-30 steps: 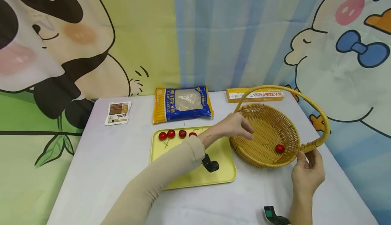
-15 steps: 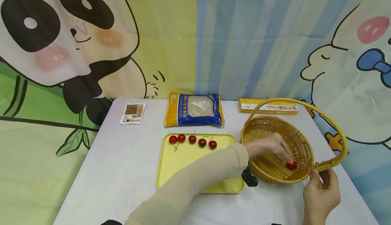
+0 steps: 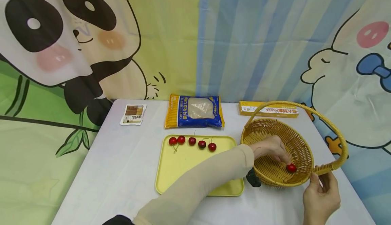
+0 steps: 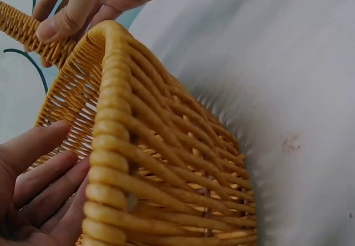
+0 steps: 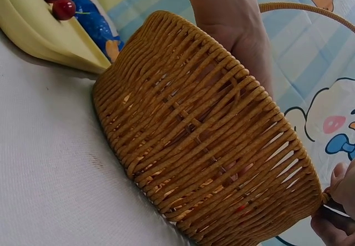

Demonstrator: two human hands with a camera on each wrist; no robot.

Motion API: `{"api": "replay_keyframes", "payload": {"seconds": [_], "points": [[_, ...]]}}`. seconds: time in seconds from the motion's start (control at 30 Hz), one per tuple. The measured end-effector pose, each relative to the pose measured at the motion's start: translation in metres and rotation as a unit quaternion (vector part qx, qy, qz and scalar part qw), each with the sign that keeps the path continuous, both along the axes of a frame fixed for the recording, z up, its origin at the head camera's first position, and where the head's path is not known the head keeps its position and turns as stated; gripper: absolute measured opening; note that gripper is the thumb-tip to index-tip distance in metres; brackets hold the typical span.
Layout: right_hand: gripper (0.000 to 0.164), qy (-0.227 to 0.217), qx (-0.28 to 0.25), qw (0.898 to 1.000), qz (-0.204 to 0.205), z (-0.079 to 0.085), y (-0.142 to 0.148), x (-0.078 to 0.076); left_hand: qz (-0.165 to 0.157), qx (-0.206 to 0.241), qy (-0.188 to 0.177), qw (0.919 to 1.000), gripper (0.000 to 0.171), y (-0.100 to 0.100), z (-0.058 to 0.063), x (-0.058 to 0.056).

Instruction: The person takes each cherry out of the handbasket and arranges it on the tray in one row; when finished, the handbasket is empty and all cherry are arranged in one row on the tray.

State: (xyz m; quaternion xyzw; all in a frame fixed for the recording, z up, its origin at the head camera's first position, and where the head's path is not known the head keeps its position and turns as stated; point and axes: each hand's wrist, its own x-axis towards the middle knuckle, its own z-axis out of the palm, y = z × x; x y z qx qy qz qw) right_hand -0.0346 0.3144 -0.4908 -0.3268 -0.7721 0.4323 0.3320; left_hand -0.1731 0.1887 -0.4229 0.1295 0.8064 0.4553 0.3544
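Observation:
My left hand (image 3: 273, 149) reaches down into the woven basket (image 3: 256, 175). Its fingertips overlap a red cherry (image 3: 291, 168) lying on the basket floor. In the left wrist view the left hand's thumb and fingers (image 4: 33, 145) are spread apart behind the rim, and no cherry shows between them. My right hand (image 3: 322, 194) grips the foot of the arched handle (image 3: 343, 147) at the basket's right side, thumb in front. The right wrist view shows the woven wall (image 5: 199, 129), with the left hand (image 5: 238, 40) going in behind it.
Left of the basket lies a yellow tray (image 3: 174, 165) with several cherries (image 3: 192, 141) in a row near its far edge. Behind are a blue-and-yellow pasta bag (image 3: 195, 111), a yellow box (image 3: 268, 109) and a small packet (image 3: 133, 114). A printed cloth hangs at the back.
My left hand has gone from over the basket's left rim down to the cherry inside. The right hand keeps its grip on the handle's foot. The head view has shifted.

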Motion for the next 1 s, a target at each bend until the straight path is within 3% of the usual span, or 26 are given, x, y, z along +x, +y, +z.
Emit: {"api": "replay_keyframes", "payload": {"seconds": [0.1, 0.33, 0.63, 0.77, 1.0], "points": [[0.041, 0.013, 0.002, 1.000, -0.003, -0.001, 0.003, 0.002, -0.025, -0.032, 0.016, 0.9990, 0.013, 0.006, 0.001, -0.001], [0.041, 0.037, 0.001, 0.999, -0.006, -0.004, 0.007, 0.003, -0.015, -0.013, -0.043, 0.9989, 0.011, 0.020, 0.002, -0.003], [0.041, 0.043, 0.022, 0.999, 0.005, 0.000, 0.003, 0.002, -0.024, -0.039, -0.022, 0.9987, 0.012, 0.031, -0.004, -0.006], [0.041, 0.048, 0.022, 0.999, 0.009, 0.000, 0.002, 0.001, -0.029, -0.029, -0.025, 0.9988, 0.012, 0.034, -0.004, -0.007], [0.041, 0.040, 0.027, 0.999, 0.013, 0.000, -0.001, 0.000, -0.026, -0.061, -0.008, 0.9978, 0.015, 0.040, -0.002, -0.009]]}}
